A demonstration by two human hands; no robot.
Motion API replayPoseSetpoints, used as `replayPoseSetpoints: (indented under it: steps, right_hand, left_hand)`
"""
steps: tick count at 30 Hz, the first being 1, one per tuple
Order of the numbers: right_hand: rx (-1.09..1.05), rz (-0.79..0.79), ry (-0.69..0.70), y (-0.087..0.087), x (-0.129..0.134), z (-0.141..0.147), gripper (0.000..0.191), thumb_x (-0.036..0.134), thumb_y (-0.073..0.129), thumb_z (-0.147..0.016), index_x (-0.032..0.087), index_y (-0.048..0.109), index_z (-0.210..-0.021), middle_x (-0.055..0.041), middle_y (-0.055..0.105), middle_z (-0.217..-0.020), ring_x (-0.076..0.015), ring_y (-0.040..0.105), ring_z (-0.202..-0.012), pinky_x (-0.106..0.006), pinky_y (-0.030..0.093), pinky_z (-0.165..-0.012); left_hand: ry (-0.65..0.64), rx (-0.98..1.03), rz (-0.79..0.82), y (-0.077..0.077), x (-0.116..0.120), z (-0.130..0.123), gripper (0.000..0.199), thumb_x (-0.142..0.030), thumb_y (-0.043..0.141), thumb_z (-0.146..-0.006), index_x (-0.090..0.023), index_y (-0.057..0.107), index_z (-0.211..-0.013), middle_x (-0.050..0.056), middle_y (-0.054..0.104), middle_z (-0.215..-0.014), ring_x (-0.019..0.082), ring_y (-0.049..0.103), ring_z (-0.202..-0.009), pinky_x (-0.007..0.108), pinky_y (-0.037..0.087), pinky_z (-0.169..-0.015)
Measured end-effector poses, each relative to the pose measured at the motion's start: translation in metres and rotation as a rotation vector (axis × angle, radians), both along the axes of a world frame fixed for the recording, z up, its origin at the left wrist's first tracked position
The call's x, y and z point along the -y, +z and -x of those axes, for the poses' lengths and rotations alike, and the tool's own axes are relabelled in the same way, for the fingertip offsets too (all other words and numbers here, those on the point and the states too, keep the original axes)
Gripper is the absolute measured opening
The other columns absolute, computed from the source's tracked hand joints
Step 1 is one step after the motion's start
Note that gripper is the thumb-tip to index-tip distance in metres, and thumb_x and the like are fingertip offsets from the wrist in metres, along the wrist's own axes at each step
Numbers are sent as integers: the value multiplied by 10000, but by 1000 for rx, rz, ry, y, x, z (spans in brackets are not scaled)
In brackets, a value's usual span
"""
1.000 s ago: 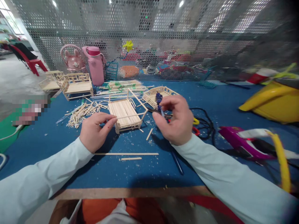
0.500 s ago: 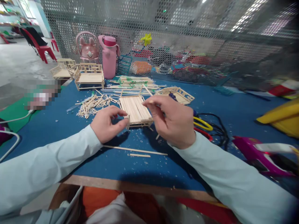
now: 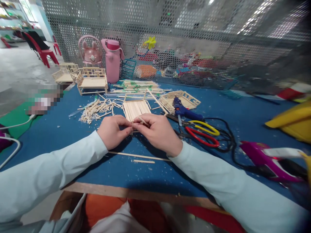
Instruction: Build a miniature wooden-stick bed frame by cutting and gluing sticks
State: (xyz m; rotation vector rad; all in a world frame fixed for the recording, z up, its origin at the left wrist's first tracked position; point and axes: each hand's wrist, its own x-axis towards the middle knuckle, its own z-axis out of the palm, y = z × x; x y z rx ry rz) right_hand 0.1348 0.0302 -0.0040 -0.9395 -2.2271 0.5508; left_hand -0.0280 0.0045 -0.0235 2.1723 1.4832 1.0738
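Note:
A small bench built of thin wooden sticks [image 3: 136, 108] stands on the blue table, its slatted top facing up. At its near left corner my left hand [image 3: 113, 130] is closed in a pinch. My right hand [image 3: 159, 131] is closed too, its fingertips meeting the left ones at that corner. A short wooden stick [image 3: 143, 121] shows between the right thumb and fingers. The fingers hide the bench's front edge. Nearer me lie a long wooden stick [image 3: 138, 156] and a shorter stick [image 3: 144, 161].
Cut stick pieces [image 3: 97, 109] lie left. Right are a glue gun [image 3: 184, 111], scissors [image 3: 202, 137], cables and a purple tool [image 3: 263, 158]. Behind are an unfinished-looking stick frame [image 3: 165, 101], bundled sticks [image 3: 139, 85], a finished-looking bench [image 3: 92, 82] and a pink bottle [image 3: 113, 64].
My right hand has moved left and down from the bench's right side to its near left corner, beside my left fingertips. The glue gun and scissors now show. My left fingers have closed.

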Motion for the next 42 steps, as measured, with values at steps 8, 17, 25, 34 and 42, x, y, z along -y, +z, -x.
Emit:
replayPoseSetpoints:
  steps: [8, 17, 25, 34, 42]
  right_hand:
    - [58, -66, 14, -2, -1, 0, 141, 179, 535, -791, 146, 597, -669, -7, 596, -651, -105, 513, -617, -221, 355, -597]
    - [29, -135, 21, -8, -1, 0, 141, 169, 508, -803, 159, 585, -686, -6, 575, -643, -115, 508, -627, -225, 357, -603]
    - [9, -157, 5, -10, 0, 2, 138, 171, 506, -811, 166, 592, -703, -7, 590, -657, -120, 523, -637, -225, 369, -608]
    - [11, -172, 1, -12, 1, 4, 118, 177, 517, -806, 157, 598, -723, -19, 604, -677, -126, 538, -656, -228, 377, -625]
    - [-9, -174, -12, -14, 1, 4, 110, 177, 510, -799, 153, 601, -741, -29, 616, -687, -128, 544, -645, -236, 390, -623]
  left_hand:
    - [25, 26, 78, -3, -3, 2, 154, -252, 642, -717, -179, 723, -826, 32, 709, -749, 136, 619, -659, 231, 466, -630]
    - [50, 3, 91, 1, 0, 4, 106, -238, 671, -685, -184, 713, -766, 15, 718, -746, 136, 635, -668, 233, 488, -663]
    - [16, -142, 194, 9, -3, 17, 332, -269, 705, -594, -178, 690, -913, 19, 708, -740, 150, 608, -601, 247, 467, -569]
    - [121, -20, 240, 16, -5, 20, 196, -271, 581, -698, -174, 731, -778, -20, 657, -534, 112, 539, -475, 213, 421, -493]
    - [259, 453, 139, 30, -12, 33, 187, -358, 641, -656, -171, 639, -645, -22, 592, -525, 92, 483, -466, 219, 401, -482]
